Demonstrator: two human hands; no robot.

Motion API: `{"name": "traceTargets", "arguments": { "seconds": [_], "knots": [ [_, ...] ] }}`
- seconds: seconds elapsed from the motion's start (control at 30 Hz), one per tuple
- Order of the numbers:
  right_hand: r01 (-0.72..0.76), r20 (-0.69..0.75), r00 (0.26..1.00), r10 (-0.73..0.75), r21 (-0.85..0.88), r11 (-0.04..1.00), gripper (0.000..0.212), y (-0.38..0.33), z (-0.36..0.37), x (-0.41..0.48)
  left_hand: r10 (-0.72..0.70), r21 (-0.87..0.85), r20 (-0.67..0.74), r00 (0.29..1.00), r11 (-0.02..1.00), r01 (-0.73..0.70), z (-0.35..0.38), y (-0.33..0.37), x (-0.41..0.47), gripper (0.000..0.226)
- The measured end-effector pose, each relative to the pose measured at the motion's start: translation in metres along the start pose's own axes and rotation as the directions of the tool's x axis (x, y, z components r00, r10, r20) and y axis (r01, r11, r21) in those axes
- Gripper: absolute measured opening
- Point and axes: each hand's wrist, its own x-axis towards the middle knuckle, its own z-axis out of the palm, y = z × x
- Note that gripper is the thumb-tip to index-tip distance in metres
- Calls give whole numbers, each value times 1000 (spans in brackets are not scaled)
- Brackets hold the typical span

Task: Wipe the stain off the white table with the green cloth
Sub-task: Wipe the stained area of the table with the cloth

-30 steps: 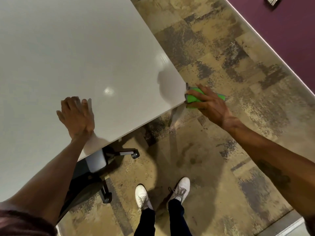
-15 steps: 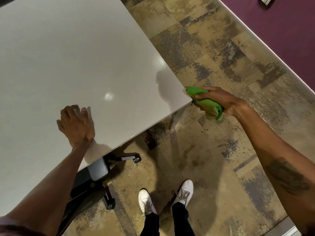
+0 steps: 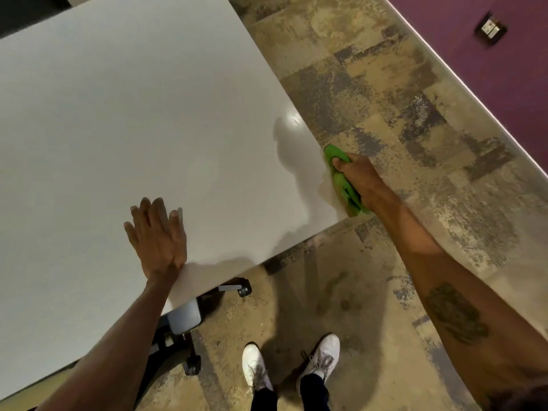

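Observation:
The white table (image 3: pixel 124 120) fills the left and middle of the head view. My right hand (image 3: pixel 358 179) grips the bunched green cloth (image 3: pixel 341 182) against the table's near right corner, at the edge. My left hand (image 3: pixel 157 235) lies flat on the tabletop near the front edge, fingers spread, holding nothing. No stain stands out on the white surface; only a faint sheen shows beside the cloth.
An office chair (image 3: pixel 184 321) with castors is tucked under the table's front edge. My two white shoes (image 3: pixel 290 363) stand on mottled brown carpet. A purple wall (image 3: pixel 489 69) with a socket plate (image 3: pixel 490 29) runs along the right.
My right hand has swung the green cloth from just off the corner onto the table's corner edge. My left hand has stayed in place, its fingers now flatter and spread.

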Motion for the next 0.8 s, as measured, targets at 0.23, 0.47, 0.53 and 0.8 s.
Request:
{"name": "traceTargets", "arguments": {
  "seconds": [0.23, 0.47, 0.53, 0.8],
  "knots": [
    [95, -163, 981, -109, -93, 991, 32, -38, 41, 36, -20, -75, 48, 999, 997, 24, -2, 2, -2, 52],
    [113, -210, 969, -129, -85, 990, 37, -73, 66, 72, -33, -162, 146, 989, 985, 57, -3, -4, 2, 61],
    [130, -218, 965, -144, -77, 989, 34, -83, 74, 82, -36, -157, 160, 987, 986, 61, -3, -3, 3, 62],
    [180, -245, 948, -202, -109, 978, 31, -126, 100, 123, -6, -151, 99, 995, 988, 21, -3, -5, 4, 62]
  ]
}}
